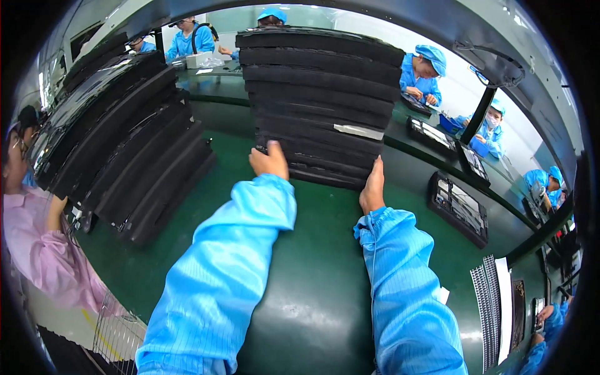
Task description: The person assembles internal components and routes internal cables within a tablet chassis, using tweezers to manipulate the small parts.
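Observation:
A tall stack of black foam trays [315,94] stands in front of me on the green table. My left hand [270,162] presses against its lower left side, the thumb raised along the edge. On the opposite side my right hand [373,189] grips the lower right corner with its fingers pointing up. The stack sits between my two hands, and some of the fingers are hidden behind it. A pale strip [358,131] sticks out from between the layers at the right. Both my forearms are in blue sleeves.
A second stack of black trays [119,144] leans at the left, beside a person's pink sleeve [50,250]. At the right lie a black tray with parts [459,209] and long strips [490,306]. A wire basket [115,331] is lower left. Several people in blue work beyond.

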`<state>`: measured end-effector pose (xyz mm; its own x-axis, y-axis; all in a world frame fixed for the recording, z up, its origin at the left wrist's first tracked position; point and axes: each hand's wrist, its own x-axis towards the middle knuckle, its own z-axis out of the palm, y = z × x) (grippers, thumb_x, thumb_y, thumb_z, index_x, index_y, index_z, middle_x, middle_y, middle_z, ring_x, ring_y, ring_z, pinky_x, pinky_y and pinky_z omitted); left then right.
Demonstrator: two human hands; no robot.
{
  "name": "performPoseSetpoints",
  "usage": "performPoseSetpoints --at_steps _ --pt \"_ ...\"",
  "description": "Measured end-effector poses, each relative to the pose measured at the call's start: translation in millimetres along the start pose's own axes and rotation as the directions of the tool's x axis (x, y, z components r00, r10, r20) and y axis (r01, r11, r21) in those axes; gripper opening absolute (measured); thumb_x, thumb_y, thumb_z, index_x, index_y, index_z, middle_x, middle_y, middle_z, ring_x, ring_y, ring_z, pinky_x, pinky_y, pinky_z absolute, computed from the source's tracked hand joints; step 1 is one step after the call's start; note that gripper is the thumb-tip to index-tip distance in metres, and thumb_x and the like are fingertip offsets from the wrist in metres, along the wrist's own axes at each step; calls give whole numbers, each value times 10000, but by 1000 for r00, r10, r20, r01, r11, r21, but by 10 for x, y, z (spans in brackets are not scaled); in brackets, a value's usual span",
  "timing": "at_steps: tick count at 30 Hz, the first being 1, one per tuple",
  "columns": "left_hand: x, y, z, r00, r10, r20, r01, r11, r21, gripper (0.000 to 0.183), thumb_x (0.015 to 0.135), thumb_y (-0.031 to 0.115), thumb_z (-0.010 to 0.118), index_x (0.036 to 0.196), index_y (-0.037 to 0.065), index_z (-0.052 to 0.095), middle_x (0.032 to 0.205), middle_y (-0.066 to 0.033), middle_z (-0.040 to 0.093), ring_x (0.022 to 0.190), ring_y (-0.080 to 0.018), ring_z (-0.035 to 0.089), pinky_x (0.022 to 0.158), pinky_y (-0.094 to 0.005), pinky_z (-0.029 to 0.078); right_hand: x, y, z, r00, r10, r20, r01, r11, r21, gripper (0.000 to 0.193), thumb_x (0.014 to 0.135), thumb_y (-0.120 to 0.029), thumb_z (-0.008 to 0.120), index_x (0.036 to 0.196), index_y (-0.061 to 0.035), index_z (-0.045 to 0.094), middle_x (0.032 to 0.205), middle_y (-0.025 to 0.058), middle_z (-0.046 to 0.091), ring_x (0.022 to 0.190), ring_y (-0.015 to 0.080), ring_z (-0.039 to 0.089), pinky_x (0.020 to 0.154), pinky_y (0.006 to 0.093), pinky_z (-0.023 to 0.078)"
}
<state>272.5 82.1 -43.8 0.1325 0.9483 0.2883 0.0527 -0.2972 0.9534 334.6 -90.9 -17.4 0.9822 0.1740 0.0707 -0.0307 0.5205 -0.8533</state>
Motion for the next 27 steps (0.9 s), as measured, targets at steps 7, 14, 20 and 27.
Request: performPoseSetpoints --at_steps 7,14,20,27 --pt "-213 262 32 949 1 317 -70 976 207 1098 645 550 625 1256 -167 62 1267 -430 38 1233 -493 58 1020 -444 138 -2 73 150 994 53 93 -40 990 -135 556 879 -406 374 1238 18 379 1270 113 398 1154 201 371 965 273 247" --pt "355 -39 79 907 140 397 -195 976 102 1117 582 560 677 1270 -133 135 1301 -374 109 1238 -465 111 1026 -407 156 274 416 270 975 -34 221 130 891 -434 691 853 -512 289 1290 21 261 1334 228 252 1241 349 227 1008 361 197" --pt "-378 84 -23 747 657 97 -658 753 -28 726 595 216 662 1186 -54 338 1253 -290 293 1157 -415 285 967 -448 231 141 -302 -5 906 314 283 -56 753 -656 644 790 -459 524 1216 8 400 1147 164 479 1059 280 423 927 443 259" --pt "-2344 840 -1367 -370 673 641 -469 460 -754 620 726 420 556 1190 34 417 1287 -243 305 1190 -390 305 953 -508 255 -310 -1826 -651 937 90 338 169 729 -663 356 780 -349 554 948 -36 572 897 67 609 826 153 548 717 289 398"
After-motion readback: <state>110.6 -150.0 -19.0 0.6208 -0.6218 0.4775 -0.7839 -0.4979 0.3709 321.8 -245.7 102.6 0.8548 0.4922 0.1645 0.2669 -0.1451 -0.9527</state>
